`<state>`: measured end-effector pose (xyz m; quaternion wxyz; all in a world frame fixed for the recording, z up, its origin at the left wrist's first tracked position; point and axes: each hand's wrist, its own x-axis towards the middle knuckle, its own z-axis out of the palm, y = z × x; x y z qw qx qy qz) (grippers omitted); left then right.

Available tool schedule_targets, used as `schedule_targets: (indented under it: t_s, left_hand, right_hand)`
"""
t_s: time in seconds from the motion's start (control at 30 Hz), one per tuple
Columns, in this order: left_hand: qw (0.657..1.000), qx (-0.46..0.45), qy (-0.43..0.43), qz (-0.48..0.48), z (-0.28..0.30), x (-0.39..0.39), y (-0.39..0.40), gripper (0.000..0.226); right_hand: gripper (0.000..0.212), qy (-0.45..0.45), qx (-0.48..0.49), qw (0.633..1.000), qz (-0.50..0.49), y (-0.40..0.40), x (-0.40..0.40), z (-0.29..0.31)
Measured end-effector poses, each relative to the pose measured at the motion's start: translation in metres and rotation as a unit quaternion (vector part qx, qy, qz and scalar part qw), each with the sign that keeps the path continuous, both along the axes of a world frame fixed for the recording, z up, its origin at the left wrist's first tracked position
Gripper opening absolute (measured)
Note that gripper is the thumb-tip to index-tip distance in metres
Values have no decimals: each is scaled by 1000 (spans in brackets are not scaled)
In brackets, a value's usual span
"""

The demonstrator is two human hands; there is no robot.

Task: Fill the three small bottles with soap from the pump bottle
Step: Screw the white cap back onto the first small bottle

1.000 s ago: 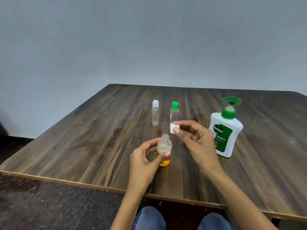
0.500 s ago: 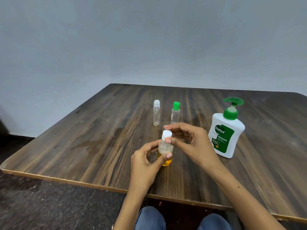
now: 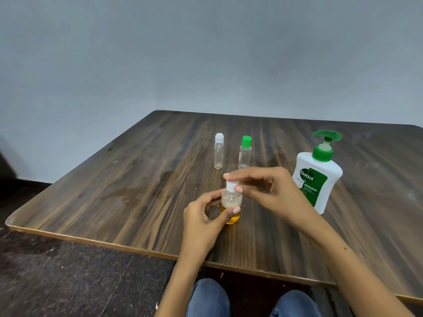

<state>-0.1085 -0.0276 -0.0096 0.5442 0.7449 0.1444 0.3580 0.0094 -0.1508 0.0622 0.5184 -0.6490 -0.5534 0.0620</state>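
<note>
Your right hand [image 3: 263, 188] pinches the cap [image 3: 231, 186] at twelve o'clock atop the upright bottle [image 3: 230, 205], which your left hand [image 3: 203, 219] grips from nine o'clock, so twist about its vertical axis.

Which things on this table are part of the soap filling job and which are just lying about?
Part of the job: pump bottle; held bottle with soap, its white cap; white-capped bottle; green-capped bottle; left hand; right hand.

Lying about: nothing; only the table itself.
</note>
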Motion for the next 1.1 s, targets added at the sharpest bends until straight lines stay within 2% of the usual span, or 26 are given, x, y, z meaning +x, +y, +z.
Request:
schedule_targets:
  t_s: [0.13,0.2,0.37,0.53,0.73,0.83,0.9,1.03,1.1]
  left_hand:
    - [1000,9,1,9,1,0,-1,41]
    - [1000,8,0,8,1,0,-1,41]
    - [1000,10,3,1,1,0,-1,45]
    - [1000,6,6,4,1,0,-2,43]
    - [1000,8,3,3,2,-1,-2,45]
    - [1000,7,1,8,2,0,-3,39]
    - [1000,-1,-1,10,2,0,-3,40]
    - [1000,8,1,8,1,0,-2,43]
    - [1000,13,-1,8,2,-1,-3,43]
  right_hand:
    - [18,-102,15,991,-79,11,-1,-2]
    - [23,-104,7,991,-89,12,-2,0]
    - [24,-80,-80,994,-5,2,8,7]
    - [25,-130,-48,987,-86,12,6,3]
    - [27,-95,-53,994,-8,4,7,6]
    - [19,-129,-14,989,-76,11,4,3]
    - [27,-142,-10,984,-103,13,2,3]
    - [28,-74,-49,996,-4,5,7,8]
    - [27,-75,-58,995,12,3,9,6]
